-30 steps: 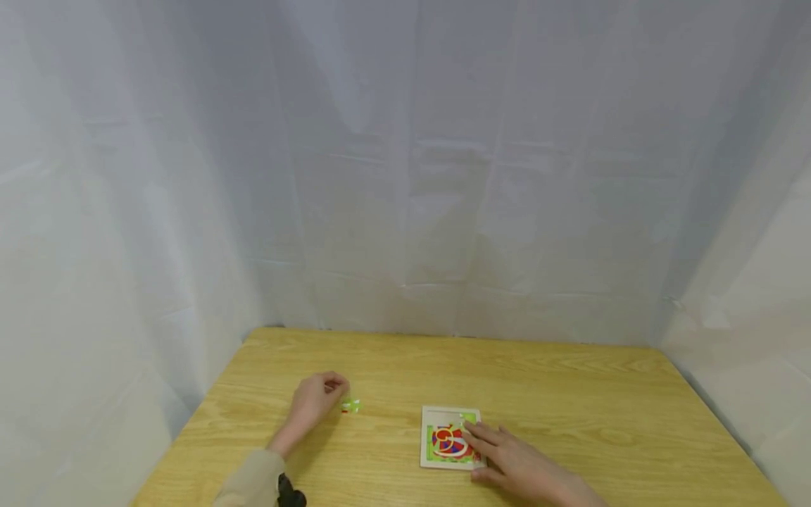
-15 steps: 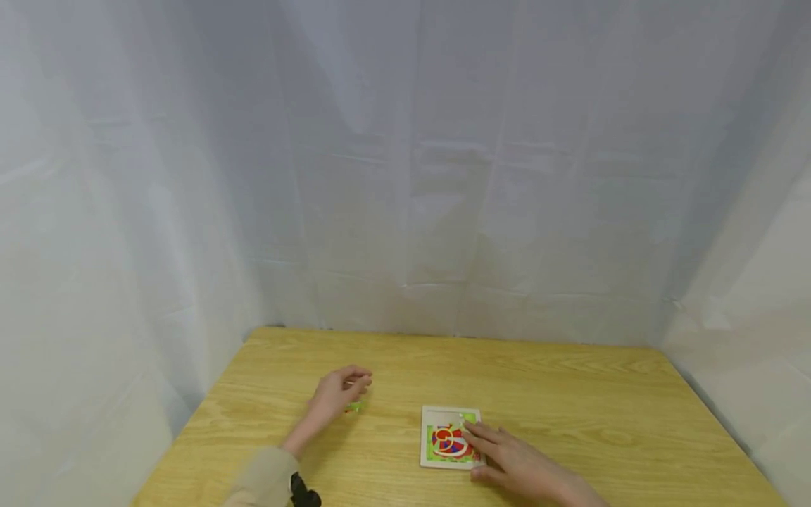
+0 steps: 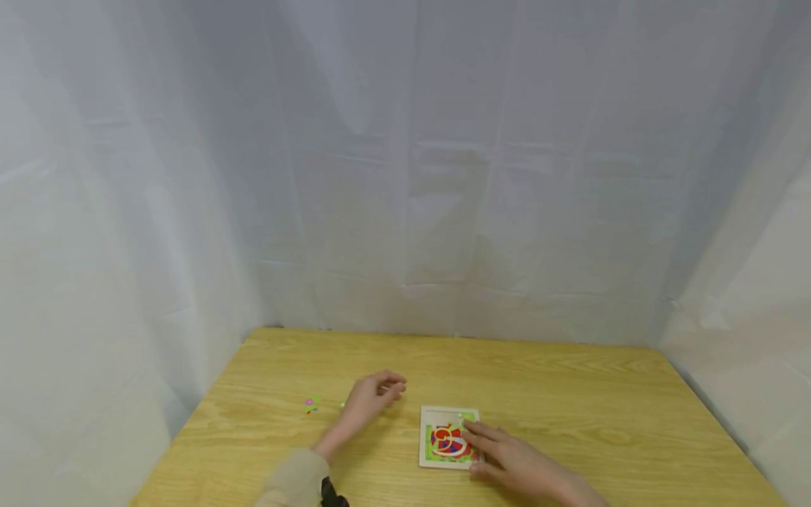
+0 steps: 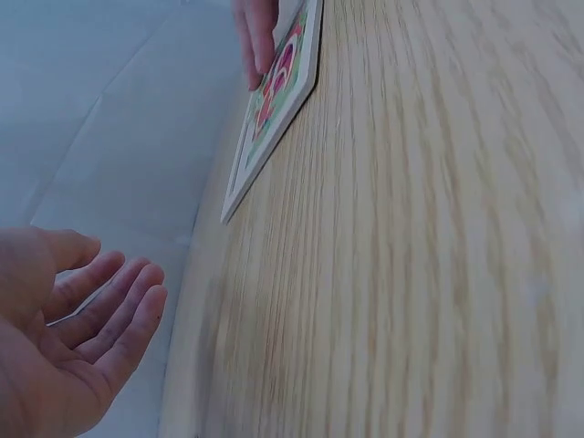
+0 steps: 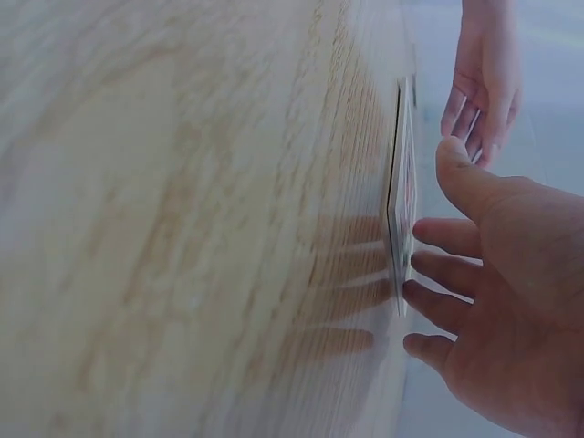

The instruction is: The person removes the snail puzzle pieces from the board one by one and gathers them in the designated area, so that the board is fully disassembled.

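A square jigsaw puzzle board (image 3: 453, 462) with a pale wooden frame and a red, blue and green picture lies flat on the table. My right hand (image 3: 516, 461) has its fingers spread over the board's right side, fingertips at its surface. To the left of the board, my left hand (image 3: 370, 401) hovers above the table with loosely bent fingers. Nothing shows between the thumb and fingers of the left hand (image 4: 87, 319) in the left wrist view. A puzzle piece (image 3: 311, 405), green with a pink spot, lies left of that hand. Another green piece (image 3: 343, 405) is mostly hidden behind it.
The wood-grain table (image 3: 570, 394) carries the board and the loose pieces. A white sheet (image 3: 443, 211) hangs behind the table and along both sides.
My left hand has moved right, away from the loose pieces and toward the board, uncovering the pink-spotted puzzle piece. My right hand has stayed at the board.
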Available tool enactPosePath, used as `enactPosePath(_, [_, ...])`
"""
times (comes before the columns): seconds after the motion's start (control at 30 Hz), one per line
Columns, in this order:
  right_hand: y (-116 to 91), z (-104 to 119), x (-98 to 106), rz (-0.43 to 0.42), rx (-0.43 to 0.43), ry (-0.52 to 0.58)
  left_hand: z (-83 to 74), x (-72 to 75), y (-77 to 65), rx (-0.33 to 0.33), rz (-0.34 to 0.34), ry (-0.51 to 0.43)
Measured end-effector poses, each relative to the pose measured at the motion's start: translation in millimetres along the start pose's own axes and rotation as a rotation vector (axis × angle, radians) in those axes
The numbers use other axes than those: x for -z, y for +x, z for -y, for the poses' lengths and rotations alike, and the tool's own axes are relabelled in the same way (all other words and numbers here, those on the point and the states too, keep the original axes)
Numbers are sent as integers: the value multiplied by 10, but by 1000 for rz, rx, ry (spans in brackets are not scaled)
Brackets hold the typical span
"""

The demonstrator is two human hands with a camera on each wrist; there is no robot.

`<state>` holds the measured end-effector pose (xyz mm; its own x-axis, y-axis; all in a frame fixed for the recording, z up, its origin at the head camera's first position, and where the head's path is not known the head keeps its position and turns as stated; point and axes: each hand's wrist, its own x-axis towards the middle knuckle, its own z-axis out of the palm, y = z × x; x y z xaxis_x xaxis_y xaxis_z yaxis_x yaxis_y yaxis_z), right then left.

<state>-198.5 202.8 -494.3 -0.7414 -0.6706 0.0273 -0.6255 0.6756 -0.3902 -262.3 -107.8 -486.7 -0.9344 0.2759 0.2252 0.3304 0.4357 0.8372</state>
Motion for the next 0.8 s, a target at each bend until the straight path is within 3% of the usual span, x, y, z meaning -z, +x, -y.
enactPosePath(0.33, [-39,-60,13,-4,-16,-13,-107,-285,81,-17,39,-20])
enactPosePath(0.47, [-116,-66,16,-18,14,-43,-155,-387,105,-22,66,-31])
enactPosePath(0.6, [-177,-54,7,-50,62,-93,-211,-471,127,-23,102,-32])
enactPosePath(0.8, [-175,-38,7,-10,35,-94,-293,-577,139,-21,172,14])
